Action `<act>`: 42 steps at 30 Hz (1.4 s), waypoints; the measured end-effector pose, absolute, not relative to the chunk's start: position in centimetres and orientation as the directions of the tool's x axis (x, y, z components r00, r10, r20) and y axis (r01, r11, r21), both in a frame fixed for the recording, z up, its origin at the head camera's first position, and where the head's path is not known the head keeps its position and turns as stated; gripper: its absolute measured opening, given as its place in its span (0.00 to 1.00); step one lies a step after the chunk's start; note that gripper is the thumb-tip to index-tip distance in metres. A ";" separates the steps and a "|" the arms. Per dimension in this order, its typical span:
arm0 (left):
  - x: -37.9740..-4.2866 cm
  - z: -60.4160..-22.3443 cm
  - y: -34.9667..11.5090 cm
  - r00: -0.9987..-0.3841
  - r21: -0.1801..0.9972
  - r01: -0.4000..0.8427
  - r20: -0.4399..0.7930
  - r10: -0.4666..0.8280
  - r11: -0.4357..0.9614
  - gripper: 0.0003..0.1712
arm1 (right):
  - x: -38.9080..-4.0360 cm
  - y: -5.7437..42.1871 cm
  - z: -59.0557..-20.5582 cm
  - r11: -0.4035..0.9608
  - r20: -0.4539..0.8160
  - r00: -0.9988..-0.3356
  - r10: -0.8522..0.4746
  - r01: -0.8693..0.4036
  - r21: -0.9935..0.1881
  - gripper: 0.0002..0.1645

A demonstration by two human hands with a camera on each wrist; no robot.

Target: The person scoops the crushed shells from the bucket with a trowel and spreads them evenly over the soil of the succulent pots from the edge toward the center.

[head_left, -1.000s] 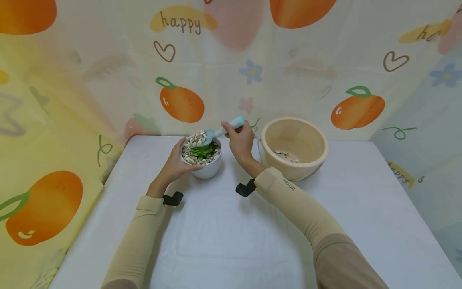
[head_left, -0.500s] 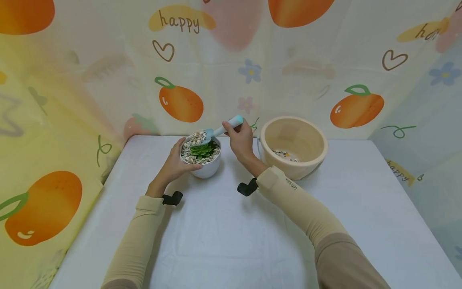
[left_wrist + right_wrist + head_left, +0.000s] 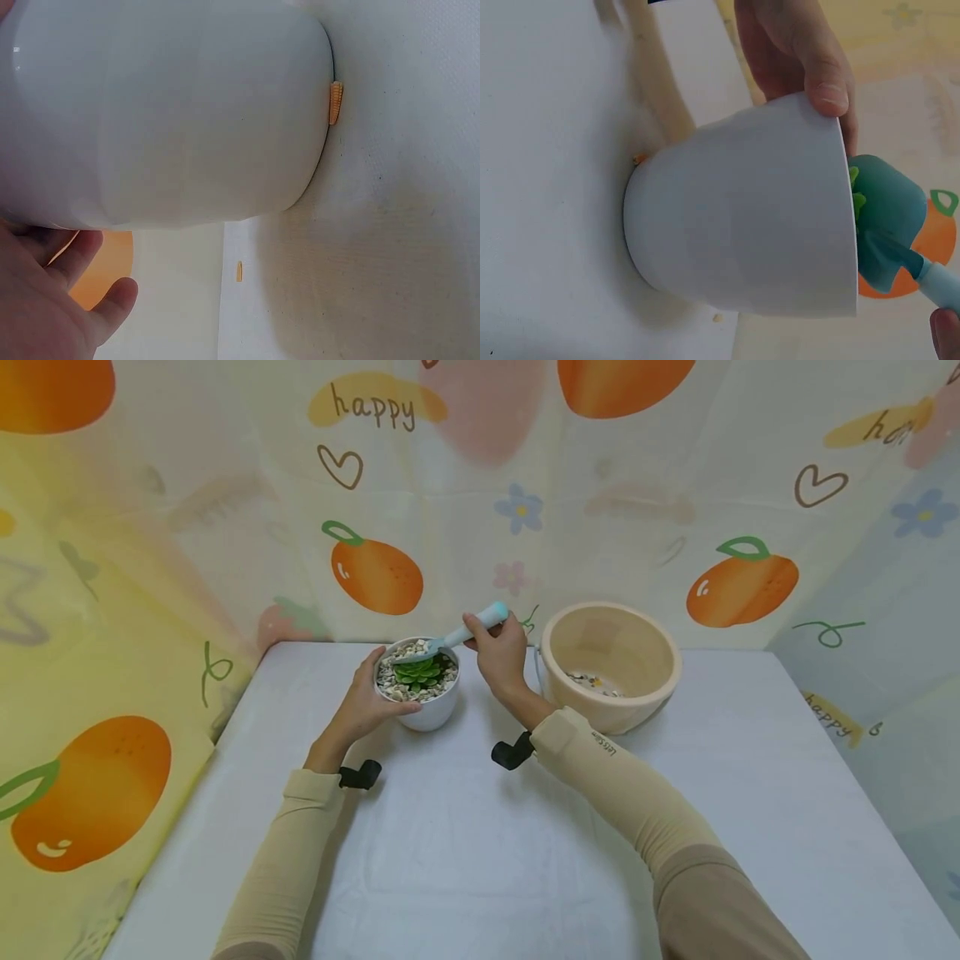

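Note:
My left hand (image 3: 362,703) holds the white flower pot (image 3: 431,717) at its left side, thumb on the near rim. In the right wrist view the left thumb (image 3: 826,86) lies against the pot wall near the rim. A green succulent (image 3: 418,673) grows in the pot, ringed by pale pebbles (image 3: 397,692). My right hand (image 3: 501,656) grips a light blue hand trowel (image 3: 467,631) by its handle. The trowel's blade (image 3: 889,202) is tilted over the pot's mouth, behind the succulent. In the left wrist view the pot wall (image 3: 172,112) hides the plant and trowel.
A large cream bucket (image 3: 611,710) stands right of my right hand, with some pebbles (image 3: 592,683) at its bottom. A small orange piece (image 3: 336,103) lies against the pot's base, another orange bit (image 3: 239,271) farther off. A patterned cloth (image 3: 525,552) hangs behind the white table (image 3: 480,860).
The trowel blade has tipped over, and the pebbles heaped on it earlier have slid into the back left of the pot. The left hand and pot have stayed in place.

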State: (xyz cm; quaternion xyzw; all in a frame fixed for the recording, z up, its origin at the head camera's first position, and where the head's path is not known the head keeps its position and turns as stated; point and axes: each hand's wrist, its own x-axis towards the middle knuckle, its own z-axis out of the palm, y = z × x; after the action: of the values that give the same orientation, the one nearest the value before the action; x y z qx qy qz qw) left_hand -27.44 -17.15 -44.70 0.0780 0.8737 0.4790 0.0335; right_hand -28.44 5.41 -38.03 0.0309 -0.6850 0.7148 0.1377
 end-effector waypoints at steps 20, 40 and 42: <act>-27.6 -44.2 -17.6 -0.976 0.843 0.106 -0.014 0.218 0.527 0.68 | -28.3 5.6 -37.8 -0.009 0.223 -0.961 0.163 -0.228 -0.974 0.16; -26.4 -45.0 -15.8 -0.995 0.836 0.083 0.044 0.084 0.543 0.70 | -28.4 6.1 -37.6 -0.063 0.242 -0.955 0.173 -0.256 -0.965 0.15; -26.5 -44.8 -16.1 -0.994 0.834 0.084 0.035 0.100 0.545 0.70 | -28.4 6.1 -37.7 -0.047 0.242 -0.956 0.166 -0.252 -0.967 0.16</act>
State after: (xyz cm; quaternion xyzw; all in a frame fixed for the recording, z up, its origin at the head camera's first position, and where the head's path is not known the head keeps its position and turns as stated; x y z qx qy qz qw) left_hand -26.49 -16.11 -44.80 0.0521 0.8789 0.4741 0.0084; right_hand -28.37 6.11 -37.70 0.0319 -0.6751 0.7227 0.1448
